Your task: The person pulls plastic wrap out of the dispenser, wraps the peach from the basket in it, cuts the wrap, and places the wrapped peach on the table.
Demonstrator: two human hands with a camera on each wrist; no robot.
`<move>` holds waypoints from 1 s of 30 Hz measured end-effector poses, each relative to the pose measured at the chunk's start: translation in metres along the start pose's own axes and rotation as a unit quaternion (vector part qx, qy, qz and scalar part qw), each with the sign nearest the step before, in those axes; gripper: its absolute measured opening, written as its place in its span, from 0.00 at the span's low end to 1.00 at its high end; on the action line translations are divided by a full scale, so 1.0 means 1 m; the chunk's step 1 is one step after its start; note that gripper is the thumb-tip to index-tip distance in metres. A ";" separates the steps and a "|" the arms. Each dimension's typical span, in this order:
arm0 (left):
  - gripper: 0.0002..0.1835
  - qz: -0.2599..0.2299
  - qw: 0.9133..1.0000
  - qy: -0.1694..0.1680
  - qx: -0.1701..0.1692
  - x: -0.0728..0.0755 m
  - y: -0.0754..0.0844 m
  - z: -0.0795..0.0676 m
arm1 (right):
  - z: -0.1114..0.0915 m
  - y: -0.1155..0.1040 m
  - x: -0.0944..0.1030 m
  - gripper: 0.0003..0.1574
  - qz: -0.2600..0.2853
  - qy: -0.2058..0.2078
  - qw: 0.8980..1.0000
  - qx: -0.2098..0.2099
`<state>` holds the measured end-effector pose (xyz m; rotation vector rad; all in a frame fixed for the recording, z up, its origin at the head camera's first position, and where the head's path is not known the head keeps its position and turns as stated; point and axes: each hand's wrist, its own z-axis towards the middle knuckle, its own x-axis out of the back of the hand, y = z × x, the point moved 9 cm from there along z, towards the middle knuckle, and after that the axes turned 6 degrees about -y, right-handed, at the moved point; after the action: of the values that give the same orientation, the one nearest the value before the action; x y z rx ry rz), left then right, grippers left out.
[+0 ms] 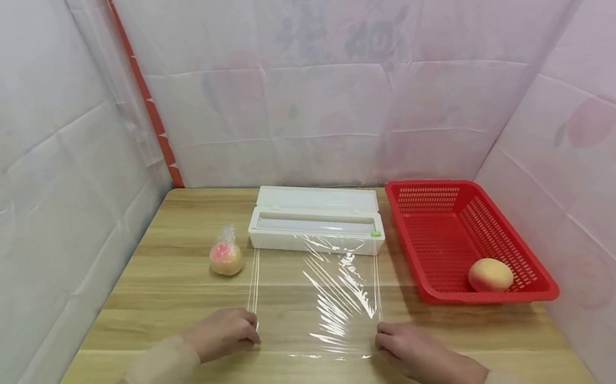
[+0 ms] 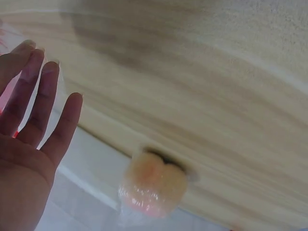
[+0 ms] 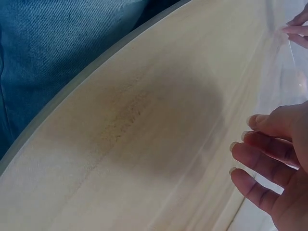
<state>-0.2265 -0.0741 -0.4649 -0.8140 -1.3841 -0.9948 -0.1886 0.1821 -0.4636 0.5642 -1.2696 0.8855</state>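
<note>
A clear sheet of cling film (image 1: 337, 308) stretches toward me over the wooden table from a white dispenser box (image 1: 316, 244), whose lid (image 1: 317, 197) is up. My left hand (image 1: 227, 333) pinches the sheet's near left corner between thumb and index finger. At the near right corner, my right hand (image 1: 415, 353) pinches it the same way. The right wrist view shows the right hand (image 3: 276, 154) with thumb against index finger and the other fingers loosely bent. Left of the box sits a peach (image 1: 226, 259) wrapped in film twisted at the top.
To the right of the box stands a red plastic basket (image 1: 417, 268) with slotted walls. An unwrapped peach (image 1: 490, 275) lies in its near right corner. White sheeting (image 1: 304, 98) closes off the back and both sides of the wooden table (image 1: 165, 282).
</note>
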 end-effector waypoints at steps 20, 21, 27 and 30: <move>0.07 -0.084 0.991 -0.049 0.090 -0.032 -0.018 0.005 | 0.007 0.016 -0.035 0.12 0.044 -0.063 0.995 -0.059; 0.06 -0.095 0.989 -0.056 0.100 -0.032 -0.020 0.005 | 0.007 0.017 -0.035 0.12 0.046 -0.060 0.995 -0.062; 0.06 -0.146 0.975 -0.089 0.145 -0.037 -0.031 0.001 | 0.010 0.020 -0.037 0.19 0.049 -0.035 0.994 -0.093; 0.05 -0.150 0.977 -0.076 0.133 -0.038 -0.031 0.000 | 0.009 0.024 -0.042 0.19 0.058 -0.036 0.991 -0.117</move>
<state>-0.2523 -0.0828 -0.5053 -0.4971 -1.7656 -0.9613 -0.2151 0.1781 -0.5050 0.3412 -1.4603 0.8034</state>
